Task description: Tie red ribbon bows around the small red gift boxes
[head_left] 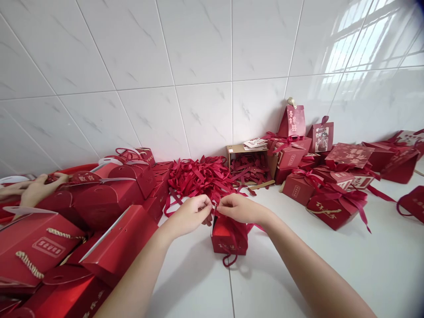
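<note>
I count two own hands, left [191, 215] and right [239, 208], one small red box [229, 238] between them, one loose ribbon pile [198, 176], one open cardboard box [250, 164], and one co-worker's hand [39, 189].

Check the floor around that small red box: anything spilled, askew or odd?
Loose red ribbons lie in a tangled heap against the wall, spilling from the tipped cardboard box. Finished boxes at right lie tilted. The small red box under the left hand and right hand stands upright.
</note>
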